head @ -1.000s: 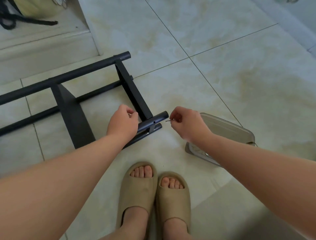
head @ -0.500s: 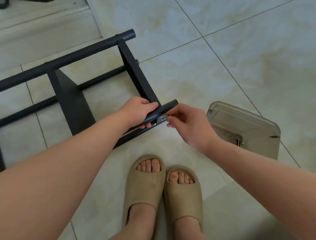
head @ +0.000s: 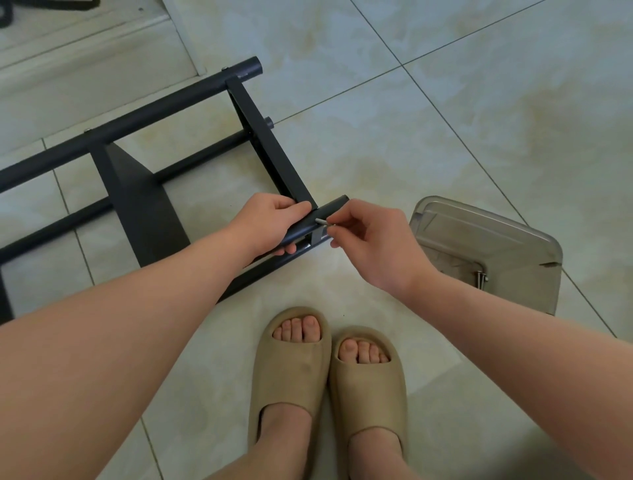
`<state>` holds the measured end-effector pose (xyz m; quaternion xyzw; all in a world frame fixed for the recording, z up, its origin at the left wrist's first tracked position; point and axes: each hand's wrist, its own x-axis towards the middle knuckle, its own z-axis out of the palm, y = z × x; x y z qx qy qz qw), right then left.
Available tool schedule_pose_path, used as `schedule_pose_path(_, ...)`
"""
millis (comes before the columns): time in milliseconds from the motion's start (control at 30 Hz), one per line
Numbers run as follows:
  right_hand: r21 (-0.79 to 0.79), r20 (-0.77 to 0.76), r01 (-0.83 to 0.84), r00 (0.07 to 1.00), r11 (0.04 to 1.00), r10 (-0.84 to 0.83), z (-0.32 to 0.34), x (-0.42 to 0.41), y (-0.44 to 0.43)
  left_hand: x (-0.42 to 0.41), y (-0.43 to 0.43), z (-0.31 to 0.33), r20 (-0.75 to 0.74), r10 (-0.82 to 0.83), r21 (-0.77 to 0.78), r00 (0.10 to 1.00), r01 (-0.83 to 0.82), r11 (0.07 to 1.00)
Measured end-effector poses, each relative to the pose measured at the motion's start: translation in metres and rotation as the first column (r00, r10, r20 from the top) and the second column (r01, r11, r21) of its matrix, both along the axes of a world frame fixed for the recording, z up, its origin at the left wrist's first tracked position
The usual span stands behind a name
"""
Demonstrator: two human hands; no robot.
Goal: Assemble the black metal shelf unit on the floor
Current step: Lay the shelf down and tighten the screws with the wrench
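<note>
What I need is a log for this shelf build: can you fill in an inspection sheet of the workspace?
Surface: pale tiled floor.
Job's things: black frame lying on the floor; small silver screw at its near tube.
Clutter: clear plastic box holding metal fasteners, by the right forearm.
Hands: left hand grips the near tube; right hand pinches the screw.
Cables: dark cord-like shape at top-left edge, unclear.
Surroundings: raised step beyond frame; beige slippers.
</note>
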<state>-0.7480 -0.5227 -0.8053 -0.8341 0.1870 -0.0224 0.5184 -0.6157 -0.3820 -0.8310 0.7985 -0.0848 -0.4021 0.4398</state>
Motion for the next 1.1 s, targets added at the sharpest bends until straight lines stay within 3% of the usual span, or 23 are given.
schedule_pose_path(500,-0.06,-0.02,-0.017,1.0,0.998,0.016,-0.005,-0.003,0.002,0.0,-0.001,0.0,-0.005,0.026,0.006,1.0,-0.026,1.0)
schedule_pose_path(900,0.061,-0.147,0.095,0.985,0.994,-0.085,-0.01,0.014,0.012,0.002,-0.003,-0.001,-0.018,0.054,0.034,0.998,-0.053,0.998)
schedule_pose_path(1100,0.273,-0.204,0.248,0.959,0.929,-0.196,-0.008,0.018,0.018,0.002,-0.002,-0.002,-0.02,0.052,0.019,0.998,-0.052,0.998)
